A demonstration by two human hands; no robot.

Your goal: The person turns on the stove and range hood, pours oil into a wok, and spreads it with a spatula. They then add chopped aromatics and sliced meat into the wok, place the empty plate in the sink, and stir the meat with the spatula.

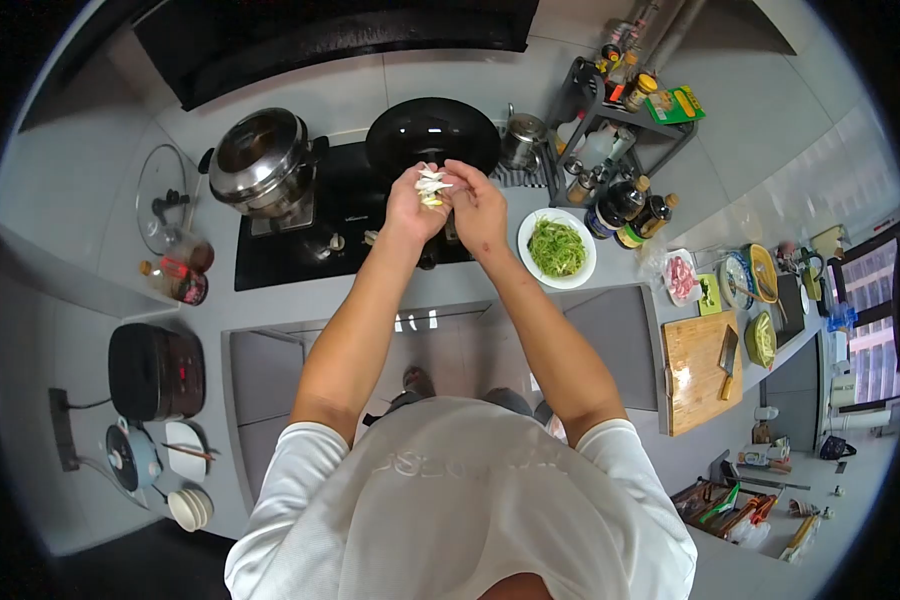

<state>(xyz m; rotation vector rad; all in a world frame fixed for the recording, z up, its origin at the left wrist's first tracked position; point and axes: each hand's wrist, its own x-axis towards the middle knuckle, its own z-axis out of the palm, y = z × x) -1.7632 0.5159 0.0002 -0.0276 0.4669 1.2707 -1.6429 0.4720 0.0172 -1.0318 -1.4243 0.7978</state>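
While left hand (413, 207) cups white pieces (430, 186), right hand (479, 206), grip unclear, wok (430, 135) rim close, plate (560, 283) clear of hob (282, 255)

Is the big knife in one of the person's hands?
No, the knife lies on the wooden board, well away from the left hand and right hand.

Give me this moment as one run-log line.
Left hand: holding white pieces | right hand: close beside them | position: over stove, near black wok | plate of greens: right of hands
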